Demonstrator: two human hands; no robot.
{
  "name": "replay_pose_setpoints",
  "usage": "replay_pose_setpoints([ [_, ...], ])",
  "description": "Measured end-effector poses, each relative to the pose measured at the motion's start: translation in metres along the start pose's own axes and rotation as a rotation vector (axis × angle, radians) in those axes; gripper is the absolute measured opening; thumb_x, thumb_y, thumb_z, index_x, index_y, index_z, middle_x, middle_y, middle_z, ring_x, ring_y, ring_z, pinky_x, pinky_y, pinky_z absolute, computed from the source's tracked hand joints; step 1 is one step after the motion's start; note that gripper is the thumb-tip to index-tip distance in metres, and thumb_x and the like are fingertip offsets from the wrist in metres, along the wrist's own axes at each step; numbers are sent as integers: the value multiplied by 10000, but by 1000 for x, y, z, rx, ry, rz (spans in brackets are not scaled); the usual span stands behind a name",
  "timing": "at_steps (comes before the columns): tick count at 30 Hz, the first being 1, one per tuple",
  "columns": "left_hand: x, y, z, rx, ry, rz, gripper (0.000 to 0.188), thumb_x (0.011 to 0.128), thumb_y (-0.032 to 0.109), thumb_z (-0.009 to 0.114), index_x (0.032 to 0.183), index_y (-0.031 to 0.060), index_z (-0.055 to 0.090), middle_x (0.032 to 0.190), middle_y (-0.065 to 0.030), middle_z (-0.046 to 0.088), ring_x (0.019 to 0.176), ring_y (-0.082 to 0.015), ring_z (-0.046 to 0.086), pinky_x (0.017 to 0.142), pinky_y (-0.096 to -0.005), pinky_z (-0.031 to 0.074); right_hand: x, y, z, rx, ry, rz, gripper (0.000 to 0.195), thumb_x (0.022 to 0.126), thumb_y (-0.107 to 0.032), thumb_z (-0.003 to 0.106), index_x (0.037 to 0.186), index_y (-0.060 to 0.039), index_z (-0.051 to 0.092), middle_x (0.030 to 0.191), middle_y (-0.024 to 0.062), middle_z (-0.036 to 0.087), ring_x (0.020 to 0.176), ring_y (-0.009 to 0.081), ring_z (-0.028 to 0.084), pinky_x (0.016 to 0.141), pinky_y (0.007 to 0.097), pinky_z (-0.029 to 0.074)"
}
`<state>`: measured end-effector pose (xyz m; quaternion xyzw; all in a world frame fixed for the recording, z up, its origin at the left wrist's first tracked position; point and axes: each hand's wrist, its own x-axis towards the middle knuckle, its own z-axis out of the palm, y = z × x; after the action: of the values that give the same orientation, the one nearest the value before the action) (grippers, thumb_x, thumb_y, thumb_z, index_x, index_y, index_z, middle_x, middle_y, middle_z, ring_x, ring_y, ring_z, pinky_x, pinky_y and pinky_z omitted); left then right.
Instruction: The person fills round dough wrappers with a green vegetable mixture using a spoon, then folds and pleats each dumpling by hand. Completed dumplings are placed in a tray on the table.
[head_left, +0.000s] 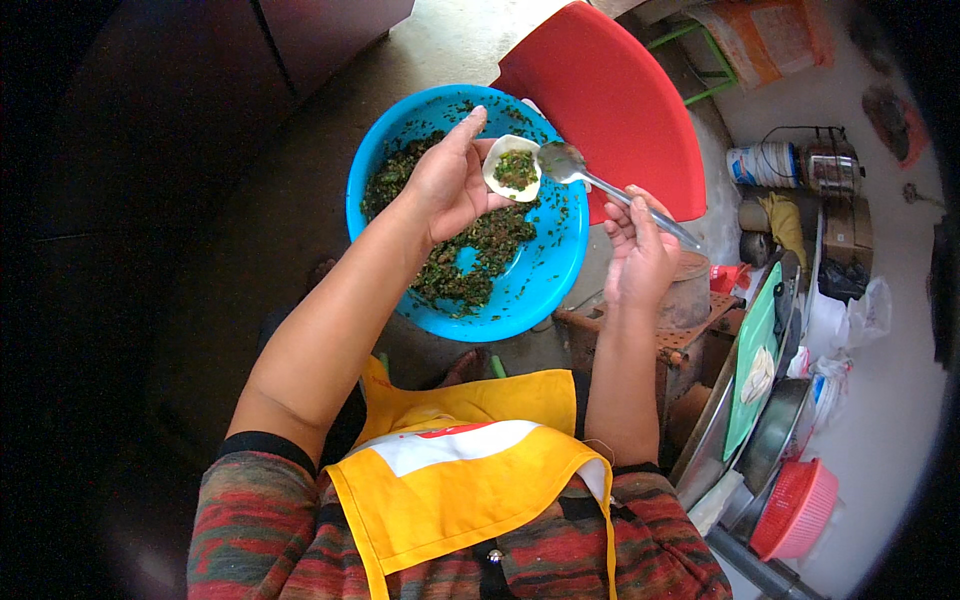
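My left hand (452, 182) is held over a blue plastic basin (551, 281), palm up, with a round dough wrapper (491, 166) on its fingers. A small heap of chopped green filling (516, 169) lies in the middle of the wrapper. In my right hand (643, 251) is the handle of a metal spoon (561, 161). The spoon's bowl is at the wrapper's right edge; whether they touch I cannot tell. More dark green chopped filling (472, 274) covers much of the basin's bottom, with bits stuck to its wall.
A red plastic chair or stool (622, 97) stands behind the basin. To the right, a green board (750, 352) bears pale dough wrappers (759, 375). Near it are a metal pan (780, 420), a red plastic basket (799, 510) and a rusty stove (694, 319).
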<state>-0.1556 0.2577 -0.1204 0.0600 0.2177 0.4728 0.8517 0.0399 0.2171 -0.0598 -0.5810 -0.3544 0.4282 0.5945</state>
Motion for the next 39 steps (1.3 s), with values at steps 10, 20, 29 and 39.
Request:
replay_pose_setpoints([
  [10, -1, 1, 1, 10, 20, -5, 644, 970, 509, 373, 1208, -75, 501, 1183, -200, 592, 1074, -299, 604, 937, -423, 498, 3, -2, -3, 10, 20, -50, 180, 916, -102, 578, 1039, 21, 623, 911, 120, 676, 739, 153, 657, 658, 244, 526],
  [20, 2, 2, -1, -56, 48, -8, 545, 997, 421, 359, 1179, -73, 501, 1164, -201, 591, 1061, -295, 601, 925, -470, 497, 1, 3, -7, -90, 59, -133, 174, 917, -90, 573, 1036, 32, 607, 901, 118, 667, 748, 137, 645, 631, 223, 495],
  [29, 5, 0, -4, -50, 203, 96, 371, 994, 294, 428, 1173, -24, 493, 1168, -187, 580, 1067, -301, 595, 928, -474, 500, -19, 81, -37, -852, -423, -541, 207, 813, -37, 645, 1015, -56, 687, 1029, 98, 667, 986, 233, 596, 887, 341, 459],
  [39, 10, -8, -1, 28, 75, -1, 408, 997, 305, 415, 1197, -43, 486, 1189, -196, 582, 1063, -303, 612, 908, -435, 528, -46, 86, -55, -1196, -793, -562, 371, 754, 31, 563, 1090, -96, 655, 1185, 114, 605, 1150, 336, 504, 969, 437, 423],
])
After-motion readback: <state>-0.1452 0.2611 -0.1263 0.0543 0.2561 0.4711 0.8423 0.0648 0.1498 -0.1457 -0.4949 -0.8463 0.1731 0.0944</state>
